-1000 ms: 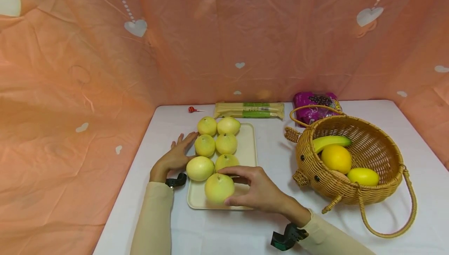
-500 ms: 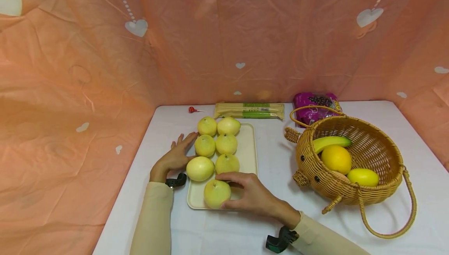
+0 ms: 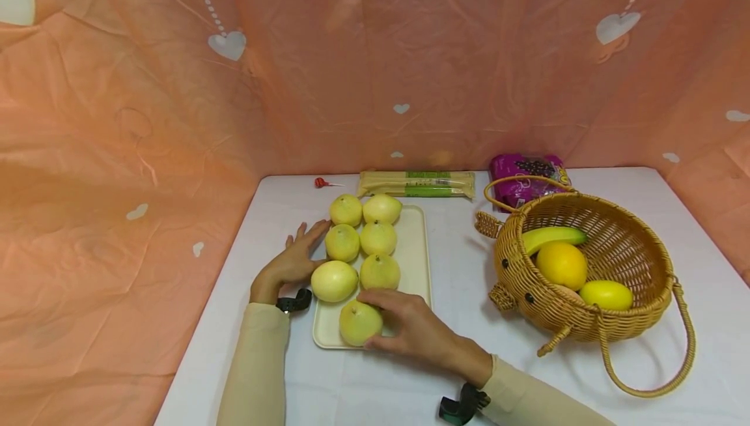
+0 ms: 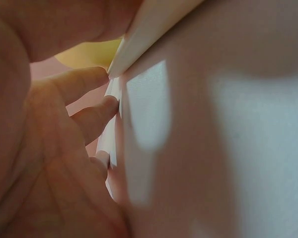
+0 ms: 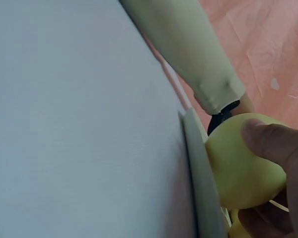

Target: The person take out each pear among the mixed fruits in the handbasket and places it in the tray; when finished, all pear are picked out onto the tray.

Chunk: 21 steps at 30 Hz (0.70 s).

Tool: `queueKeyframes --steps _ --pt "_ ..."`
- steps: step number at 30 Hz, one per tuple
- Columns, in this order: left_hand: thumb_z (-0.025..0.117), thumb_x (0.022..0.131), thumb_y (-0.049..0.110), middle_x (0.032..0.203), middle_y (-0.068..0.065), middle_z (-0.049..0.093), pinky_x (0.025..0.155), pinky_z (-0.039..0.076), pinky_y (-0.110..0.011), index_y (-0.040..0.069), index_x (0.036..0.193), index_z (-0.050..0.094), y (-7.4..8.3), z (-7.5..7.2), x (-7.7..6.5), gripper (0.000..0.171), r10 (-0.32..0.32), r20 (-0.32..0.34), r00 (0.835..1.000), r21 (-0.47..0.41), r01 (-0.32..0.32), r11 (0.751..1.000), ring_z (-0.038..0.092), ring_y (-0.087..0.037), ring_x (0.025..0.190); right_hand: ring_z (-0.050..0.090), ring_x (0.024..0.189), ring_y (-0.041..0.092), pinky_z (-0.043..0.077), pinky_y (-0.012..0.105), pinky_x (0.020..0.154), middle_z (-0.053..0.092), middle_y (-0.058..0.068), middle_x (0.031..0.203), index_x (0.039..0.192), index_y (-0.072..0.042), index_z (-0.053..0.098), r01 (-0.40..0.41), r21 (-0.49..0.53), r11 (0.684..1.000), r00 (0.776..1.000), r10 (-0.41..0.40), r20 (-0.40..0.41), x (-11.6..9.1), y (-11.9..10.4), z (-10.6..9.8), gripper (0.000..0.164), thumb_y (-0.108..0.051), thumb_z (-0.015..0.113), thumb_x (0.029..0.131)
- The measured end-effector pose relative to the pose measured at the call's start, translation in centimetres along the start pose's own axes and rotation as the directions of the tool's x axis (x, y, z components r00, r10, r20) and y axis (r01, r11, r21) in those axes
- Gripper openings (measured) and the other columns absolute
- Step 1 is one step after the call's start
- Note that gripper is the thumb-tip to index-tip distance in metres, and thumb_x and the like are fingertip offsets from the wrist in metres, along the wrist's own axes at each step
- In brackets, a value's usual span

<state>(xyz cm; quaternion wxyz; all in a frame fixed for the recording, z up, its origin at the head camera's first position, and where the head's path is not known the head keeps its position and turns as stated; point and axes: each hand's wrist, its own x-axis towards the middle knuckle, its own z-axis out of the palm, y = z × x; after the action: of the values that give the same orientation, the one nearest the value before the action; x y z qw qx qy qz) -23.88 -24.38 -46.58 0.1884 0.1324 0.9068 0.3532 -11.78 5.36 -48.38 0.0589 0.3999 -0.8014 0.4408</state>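
My right hand (image 3: 418,329) grips a round yellow-green fruit (image 3: 359,323) with a small stem, low over the near end of the cream tray (image 3: 417,250). In the right wrist view the thumb (image 5: 268,141) lies on one side of this fruit (image 5: 243,168), with fingers underneath, beside the tray wall (image 5: 202,173). Several similar fruits, one of them a smooth oval fruit (image 3: 334,281), stand in two rows along the tray's left part. At the tray's left edge rests my left hand (image 3: 293,263), fingers spread. The left wrist view shows its fingertips (image 4: 102,106) touching the tray's side.
To the right stands a pig-shaped wicker basket (image 3: 650,250) holding a banana (image 3: 553,238), an orange fruit (image 3: 561,266) and a yellow oval fruit (image 3: 607,295). Along the back lie a lollipop (image 3: 319,183), a long green-and-cream packet (image 3: 416,184) and a purple bag (image 3: 521,169).
My right hand has moved slightly left and toward me, lowering the round yellow-green fruit to the tray's near end. The left hand has stayed at the tray's edge.
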Motion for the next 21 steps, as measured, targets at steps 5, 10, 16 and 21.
queueKeyframes --steps 5,10,16,21 --pt "0.070 0.101 0.021 0.185 -0.016 0.012 0.132 -0.019 -0.068 0.013 0.176 0.023 -0.04 -0.02 0.04 0.088 0.000 -0.002 1.000 -0.001 0.000 1.000 -0.018 -0.044 0.169 0.071 0.131 0.028 0.059 0.041 0.113 0.073 0.012 0.141 0.144 -0.004 0.068 0.033 -0.058 0.998 0.999 -0.036 -0.041 -0.09 -0.23 0.38 0.072 -0.026 0.098 0.082" --pt "0.070 0.101 0.022 0.185 -0.016 0.012 0.132 -0.019 -0.068 0.012 0.176 0.022 -0.11 0.03 0.05 0.089 0.001 0.001 1.000 0.007 -0.001 1.000 -0.017 -0.044 0.169 0.074 0.127 0.025 0.061 0.037 0.109 0.073 0.011 0.138 0.143 -0.004 0.069 0.044 -0.149 0.988 0.995 -0.056 -0.078 -0.21 -0.61 0.56 0.074 -0.031 0.099 0.081" --pt "0.070 0.101 0.023 0.185 -0.017 0.012 0.132 -0.018 -0.069 0.012 0.176 0.022 -0.06 0.03 0.08 0.089 0.002 0.001 1.000 0.015 -0.002 1.000 -0.017 -0.046 0.169 0.075 0.125 0.024 0.062 0.036 0.107 0.074 0.010 0.135 0.141 -0.005 0.069 0.048 -0.167 0.985 0.992 -0.066 -0.105 -0.15 -0.65 0.82 0.072 -0.031 0.099 0.081" --pt "0.068 0.101 0.020 0.185 -0.017 0.013 0.132 -0.019 -0.069 0.012 0.176 0.023 -0.09 0.21 0.22 0.088 0.010 0.002 1.000 0.004 -0.010 1.000 -0.017 -0.045 0.169 0.074 0.126 0.024 0.062 0.037 0.108 0.074 0.011 0.137 0.142 -0.004 0.069 0.038 -0.199 0.979 0.995 -0.055 -0.083 -0.19 -0.77 0.55 0.073 -0.033 0.098 0.082"
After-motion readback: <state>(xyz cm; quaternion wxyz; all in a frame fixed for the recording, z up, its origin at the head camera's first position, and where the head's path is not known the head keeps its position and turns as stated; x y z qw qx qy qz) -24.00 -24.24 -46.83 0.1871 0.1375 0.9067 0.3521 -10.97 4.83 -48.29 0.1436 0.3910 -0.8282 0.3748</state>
